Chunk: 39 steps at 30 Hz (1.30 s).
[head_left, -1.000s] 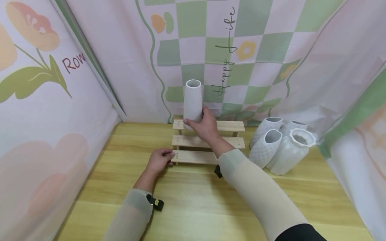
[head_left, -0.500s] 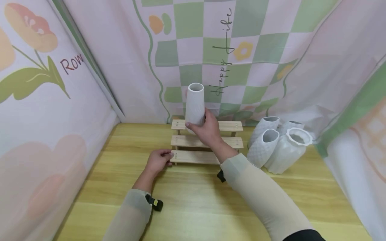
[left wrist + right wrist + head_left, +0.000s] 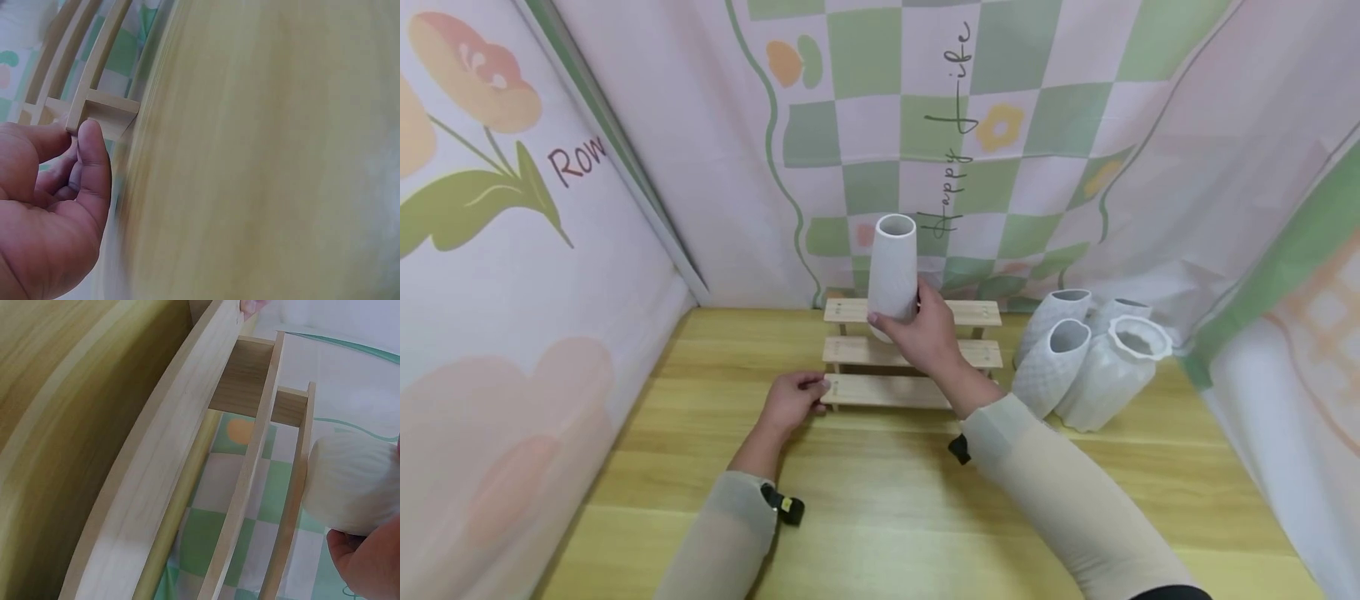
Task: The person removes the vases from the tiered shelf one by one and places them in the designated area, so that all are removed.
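Observation:
In the head view my right hand (image 3: 928, 333) grips a tall, smooth white vase (image 3: 893, 271), upright with its mouth up, fingers and thumb round its lower part. The vase overlaps the top and middle boards of a three-tier wooden stand (image 3: 880, 390). In the right wrist view the vase's ridged lower end (image 3: 353, 481) shows close beside the top board. My left hand (image 3: 791, 402) pinches the left end of the stand's lowest board between thumb and fingers, as the left wrist view also shows with the board end (image 3: 81, 106).
Several white vases stand close together right of the stand, among them a diamond-textured vase (image 3: 1051, 371) and a fluted vase (image 3: 1108, 379) with a wavy rim. A patterned curtain (image 3: 880, 125) hangs just behind the stand. All stands on a wood-grain table (image 3: 865, 500).
My right hand has carried the vase to the right along the top board and a little lower in the view. The left hand keeps its pinch on the lowest board.

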Motion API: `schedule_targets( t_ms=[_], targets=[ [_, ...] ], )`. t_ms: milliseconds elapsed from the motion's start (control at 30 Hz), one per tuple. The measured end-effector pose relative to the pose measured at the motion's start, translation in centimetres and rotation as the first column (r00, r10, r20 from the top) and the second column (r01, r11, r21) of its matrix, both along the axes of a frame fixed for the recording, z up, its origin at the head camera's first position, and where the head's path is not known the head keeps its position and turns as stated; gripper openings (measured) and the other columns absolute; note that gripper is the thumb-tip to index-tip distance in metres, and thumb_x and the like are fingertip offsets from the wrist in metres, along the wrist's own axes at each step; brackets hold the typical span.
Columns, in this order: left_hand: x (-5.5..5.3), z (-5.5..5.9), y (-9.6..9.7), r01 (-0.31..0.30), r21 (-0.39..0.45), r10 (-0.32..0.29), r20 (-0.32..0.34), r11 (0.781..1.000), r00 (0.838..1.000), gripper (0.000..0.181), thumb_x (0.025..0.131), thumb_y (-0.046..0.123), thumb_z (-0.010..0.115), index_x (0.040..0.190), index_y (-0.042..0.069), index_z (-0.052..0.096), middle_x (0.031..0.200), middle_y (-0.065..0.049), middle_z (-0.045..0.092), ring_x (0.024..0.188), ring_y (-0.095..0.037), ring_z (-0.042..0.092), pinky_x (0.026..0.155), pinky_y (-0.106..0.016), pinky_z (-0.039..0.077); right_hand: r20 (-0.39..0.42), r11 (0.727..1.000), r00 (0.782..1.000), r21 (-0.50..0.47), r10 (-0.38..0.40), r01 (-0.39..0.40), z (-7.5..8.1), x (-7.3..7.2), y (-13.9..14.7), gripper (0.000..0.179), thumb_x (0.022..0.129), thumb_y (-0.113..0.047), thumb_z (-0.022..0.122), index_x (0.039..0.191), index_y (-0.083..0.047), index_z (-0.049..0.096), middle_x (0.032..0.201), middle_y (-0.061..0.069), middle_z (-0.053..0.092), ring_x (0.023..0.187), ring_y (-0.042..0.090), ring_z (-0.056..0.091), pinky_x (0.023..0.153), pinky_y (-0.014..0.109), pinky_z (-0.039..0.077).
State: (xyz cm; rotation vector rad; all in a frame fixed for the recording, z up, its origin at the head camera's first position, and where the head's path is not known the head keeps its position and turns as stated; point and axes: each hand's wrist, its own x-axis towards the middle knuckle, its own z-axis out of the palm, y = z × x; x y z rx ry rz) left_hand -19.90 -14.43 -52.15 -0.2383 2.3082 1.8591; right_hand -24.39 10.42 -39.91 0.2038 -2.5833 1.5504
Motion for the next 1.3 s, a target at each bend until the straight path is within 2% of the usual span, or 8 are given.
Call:
schedule_targets(
  t_ms=[167,400,600,800,1100,1300],
  targets=[
    [0.0,0.0,0.0,0.0,-0.001,0.0,0.001,1.0,1.0,0.04,0.102,0.014,0.069,0.136,-0.006,0.062,0.123,-0.021,0.066,0.082,-0.024,0.071,0.074,-0.033,0.063,-0.029,1.0,0.999,-0.011,0.016,-0.016,-0.2,0.7,0.6,0.089,0.084,-0.045,0.087,0.154,-0.013,0.042,0.144,0.01,0.056,0.13,0.032,0.057,0.102,0.057,0.052],
    [-0.1,-0.1,0.1,-0.004,0.011,0.004,0.008,1.0,1.0,0.039,0.101,0.013,0.069,0.136,-0.006,0.063,0.123,-0.021,0.066,0.083,-0.023,0.071,0.075,-0.032,0.063,0.003,0.999,1.0,0.038,0.006,-0.006,-1.7,2.1,1.7,0.087,0.084,-0.044,0.087,0.152,-0.012,0.044,0.142,0.01,0.056,0.127,0.032,0.058,0.102,0.057,0.052],
    [-0.2,0.1,0.2,-0.02,0.012,0.02,0.019,1.0,1.0,0.039,0.101,0.013,0.069,0.136,-0.005,0.063,0.122,-0.02,0.066,0.082,-0.023,0.071,0.075,-0.033,0.063,-0.007,0.999,1.0,0.031,-0.015,0.015,-2.6,2.8,2.5,0.089,0.083,-0.047,0.087,0.153,-0.012,0.044,0.142,0.01,0.058,0.127,0.032,0.058,0.102,0.057,0.052],
    [-0.1,0.0,0.1,-0.011,0.01,0.011,0.015,1.0,1.0,0.04,0.101,0.012,0.069,0.136,-0.006,0.062,0.124,-0.021,0.066,0.081,-0.022,0.071,0.074,-0.032,0.063,0.01,0.999,1.0,0.025,-0.029,0.029,-2.9,3.6,3.1,0.093,0.082,-0.05,0.087,0.154,-0.012,0.043,0.143,0.01,0.057,0.129,0.033,0.057,0.101,0.058,0.052],
    [-0.1,0.3,-0.1,-0.011,0.007,0.01,0.006,1.0,1.0,0.04,0.1,0.011,0.07,0.136,-0.006,0.062,0.124,-0.022,0.066,0.082,-0.023,0.071,0.076,-0.033,0.063,-0.03,0.999,0.999,0.015,-0.031,0.031,-3.2,4.6,3.7,0.089,0.08,-0.045,0.09,0.151,-0.012,0.047,0.139,0.011,0.06,0.127,0.033,0.059,0.102,0.057,0.052],
    [-0.1,0.2,0.1,0.008,0.004,-0.008,-0.004,1.0,1.0,0.04,0.101,0.01,0.069,0.135,-0.007,0.062,0.125,-0.023,0.066,0.083,-0.022,0.071,0.077,-0.034,0.063,-0.008,0.999,0.999,-0.013,-0.04,0.04,-3.5,5.5,4.6,0.089,0.08,-0.045,0.09,0.151,-0.014,0.047,0.141,0.01,0.059,0.129,0.033,0.058,0.104,0.058,0.051]
  ],
)
